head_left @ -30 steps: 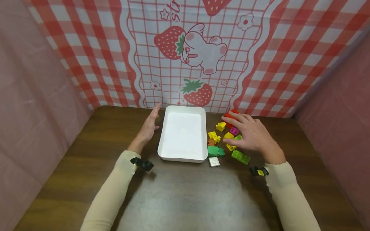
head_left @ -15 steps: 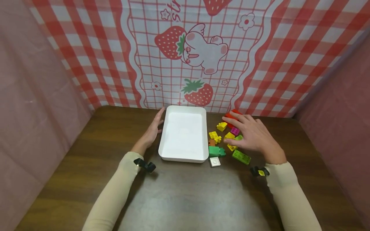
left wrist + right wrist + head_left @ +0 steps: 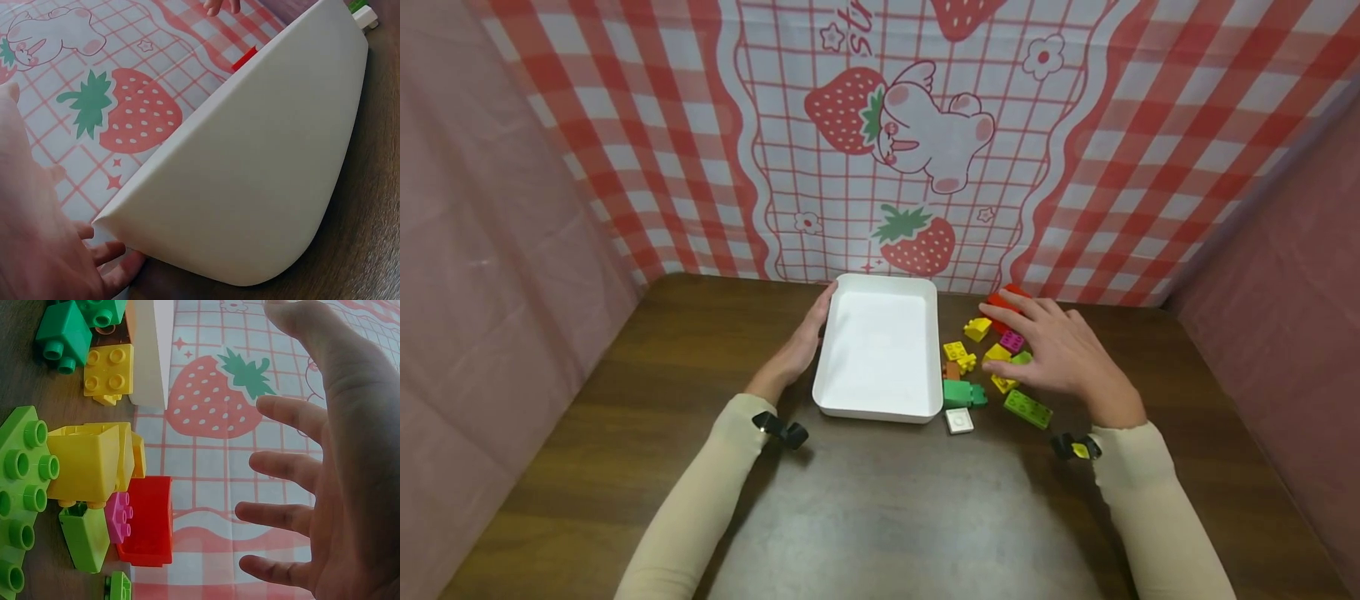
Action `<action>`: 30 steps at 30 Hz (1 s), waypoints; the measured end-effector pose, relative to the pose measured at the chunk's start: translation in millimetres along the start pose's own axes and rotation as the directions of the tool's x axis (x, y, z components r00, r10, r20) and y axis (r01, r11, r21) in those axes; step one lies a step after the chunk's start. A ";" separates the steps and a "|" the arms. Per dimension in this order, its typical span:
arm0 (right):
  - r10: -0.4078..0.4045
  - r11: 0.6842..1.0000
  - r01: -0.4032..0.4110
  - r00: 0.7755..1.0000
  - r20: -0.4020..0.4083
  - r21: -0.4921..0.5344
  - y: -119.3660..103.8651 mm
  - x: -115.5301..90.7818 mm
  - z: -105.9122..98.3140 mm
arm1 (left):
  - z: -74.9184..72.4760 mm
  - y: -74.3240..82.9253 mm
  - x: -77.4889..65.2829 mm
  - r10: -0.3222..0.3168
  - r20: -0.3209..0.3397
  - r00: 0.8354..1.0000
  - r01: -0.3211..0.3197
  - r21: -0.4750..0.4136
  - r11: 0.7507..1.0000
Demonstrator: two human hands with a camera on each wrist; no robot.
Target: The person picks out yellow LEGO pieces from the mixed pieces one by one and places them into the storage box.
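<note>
A white rectangular tray (image 3: 877, 415) lies on the table with nothing inside. My left hand (image 3: 801, 346) is at its left wall, fingers extended along it; in the left wrist view the fingertips (image 3: 128, 269) are right at the tray's far corner. Over the toy bricks, my right hand (image 3: 1056, 346) is spread wide and holds nothing. Below it are a red brick (image 3: 153, 519), a magenta brick (image 3: 1012, 341), yellow bricks (image 3: 87, 459) and a lime green brick (image 3: 1028, 408). Some of the pile is hidden under this hand in the head view.
Between tray and pile sit a yellow brick (image 3: 954, 351), a brown brick (image 3: 952, 371), a green brick (image 3: 957, 393) and a white square piece (image 3: 958, 421). A checked strawberry cloth (image 3: 917, 167) hangs at the table's back edge; pink curtains (image 3: 512, 208) flank both sides.
My left hand has moved right, from beside the tray up to its left wall. The right hand stays spread over the bricks. The bricks and tray keep their places.
</note>
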State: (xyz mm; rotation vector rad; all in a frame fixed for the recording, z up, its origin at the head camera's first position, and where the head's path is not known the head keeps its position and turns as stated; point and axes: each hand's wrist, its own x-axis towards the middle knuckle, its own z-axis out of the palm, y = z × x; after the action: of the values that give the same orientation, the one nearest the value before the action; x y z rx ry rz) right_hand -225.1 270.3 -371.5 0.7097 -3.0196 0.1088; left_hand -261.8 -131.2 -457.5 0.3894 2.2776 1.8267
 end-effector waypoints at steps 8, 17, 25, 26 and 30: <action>0.002 1.000 -0.002 1.000 -0.004 -0.002 2.1 0.0 0.7 | -1.8 0.8 0.4 -0.054 0.036 0.998 0.052 0.070 0.996; 0.002 1.000 -0.003 1.000 -0.011 -0.020 1.3 -0.2 -0.2 | -6.8 -1.0 -1.0 -0.096 0.014 0.995 0.094 0.089 0.992; 0.000 1.000 0.000 1.000 -0.010 -0.011 0.9 0.0 -0.8 | -15.0 -11.2 4.1 -0.092 0.012 0.996 0.092 0.042 0.995; -0.001 1.000 0.001 1.000 -0.011 -0.009 0.8 0.1 -0.8 | -16.4 -11.4 3.4 -0.084 0.020 0.996 0.083 0.047 0.995; -0.003 1.000 0.003 1.000 -0.011 -0.004 0.5 0.2 -0.3 | -21.3 -13.8 1.9 -0.066 0.039 0.997 0.062 0.084 0.995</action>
State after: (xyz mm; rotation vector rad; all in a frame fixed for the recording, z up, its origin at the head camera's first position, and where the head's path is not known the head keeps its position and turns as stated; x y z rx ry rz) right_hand -225.5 270.7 -371.2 0.7117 -3.0074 0.1065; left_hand -271.5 -153.1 -466.2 0.3596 2.3150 1.6829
